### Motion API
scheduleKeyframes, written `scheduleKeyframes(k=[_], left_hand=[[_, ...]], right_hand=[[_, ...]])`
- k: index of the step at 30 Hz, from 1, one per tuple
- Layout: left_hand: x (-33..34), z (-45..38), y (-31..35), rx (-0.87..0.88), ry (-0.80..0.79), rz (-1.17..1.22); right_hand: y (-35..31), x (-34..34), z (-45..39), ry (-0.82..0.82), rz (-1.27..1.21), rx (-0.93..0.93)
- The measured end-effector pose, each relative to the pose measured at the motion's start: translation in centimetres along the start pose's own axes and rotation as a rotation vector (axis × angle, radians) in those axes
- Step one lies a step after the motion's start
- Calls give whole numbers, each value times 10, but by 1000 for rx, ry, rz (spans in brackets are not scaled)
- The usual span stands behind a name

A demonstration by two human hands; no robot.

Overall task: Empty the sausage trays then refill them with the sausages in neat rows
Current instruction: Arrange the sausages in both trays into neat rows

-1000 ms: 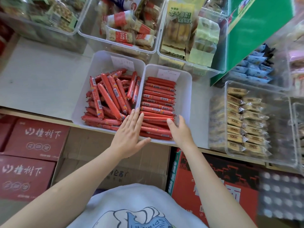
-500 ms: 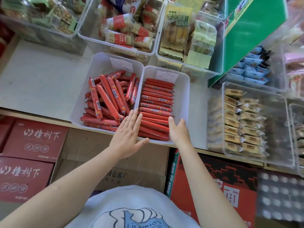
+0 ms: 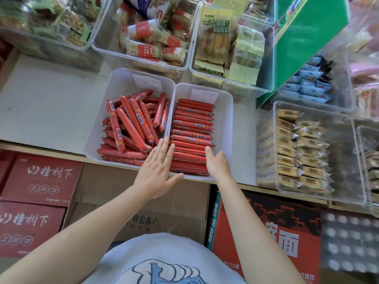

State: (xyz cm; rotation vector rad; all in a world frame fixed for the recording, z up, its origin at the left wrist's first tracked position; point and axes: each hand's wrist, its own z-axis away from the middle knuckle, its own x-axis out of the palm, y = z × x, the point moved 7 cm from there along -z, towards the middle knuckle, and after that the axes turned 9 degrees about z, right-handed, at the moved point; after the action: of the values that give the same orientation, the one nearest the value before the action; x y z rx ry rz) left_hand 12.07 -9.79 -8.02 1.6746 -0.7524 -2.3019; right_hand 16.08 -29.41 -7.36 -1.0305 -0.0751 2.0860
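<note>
The left hand [image 3: 156,171] lay flat with fingers [image 3: 164,148] straight and together against the row of sausages [image 3: 191,128] in the right tray [image 3: 225,111], while the right hand [image 3: 215,162] gripped their opposite ends with curled fingers.

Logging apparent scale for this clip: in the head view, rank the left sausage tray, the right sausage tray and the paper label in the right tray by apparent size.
1. left sausage tray, though it only looks slightly bigger than
2. right sausage tray; wide-angle distortion makes this order unsure.
3. paper label, clearly smallest.

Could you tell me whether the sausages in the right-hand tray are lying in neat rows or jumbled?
Neat rows: the sausages in the right tray lie parallel, stacked front to back, unlike the left tray's crisscrossed pile.
</note>
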Motion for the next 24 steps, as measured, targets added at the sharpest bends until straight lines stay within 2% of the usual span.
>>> scheduleKeyframes(k=[3,7,10,12,20,24], left_hand=[[-1,0,1,-1,10,19],[-4,-1,2,-11,43,63],[-11,-11,5,-31,111,134],[-16,-24,5,-40,141,160],[-12,-45,3,-71,105,113],[-11,-46,3,-62,100,79]], right_hand=[[-12,13,1,-1,27,-118],[-25,10,-4,226,478,-362],[-37,23,-12,165,647,-662],[-40,32,-18,126,764,-776],[-50,36,-46,174,853,-884],[-62,29,-61,194,890,-877]])
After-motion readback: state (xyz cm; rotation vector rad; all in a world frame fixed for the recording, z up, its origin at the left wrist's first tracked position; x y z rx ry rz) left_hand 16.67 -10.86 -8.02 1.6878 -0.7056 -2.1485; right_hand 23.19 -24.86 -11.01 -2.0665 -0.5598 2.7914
